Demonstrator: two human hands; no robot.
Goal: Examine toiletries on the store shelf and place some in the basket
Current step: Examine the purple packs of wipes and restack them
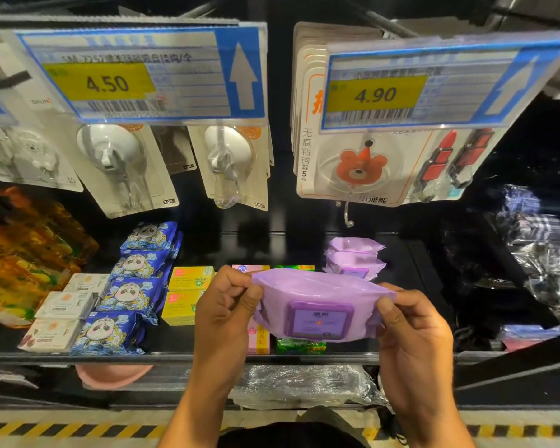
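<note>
above the shelf (pixel 272 357), left hand (pixel 227 305) and right hand (pixel 414 334) pinch the purple wipes pack (pixel 317 305) by its ends; keep the lid label facing up to read it.

price tags (pixel 139 72), hook packs (pixel 123 166), striped floor (pixel 78 430)

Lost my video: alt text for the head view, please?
A person's left hand and right hand pinch the two ends of a purple wipes pack before a store shelf. More purple packs, blue panda packets and yellow boxes lie behind; price tags hang above.
</note>
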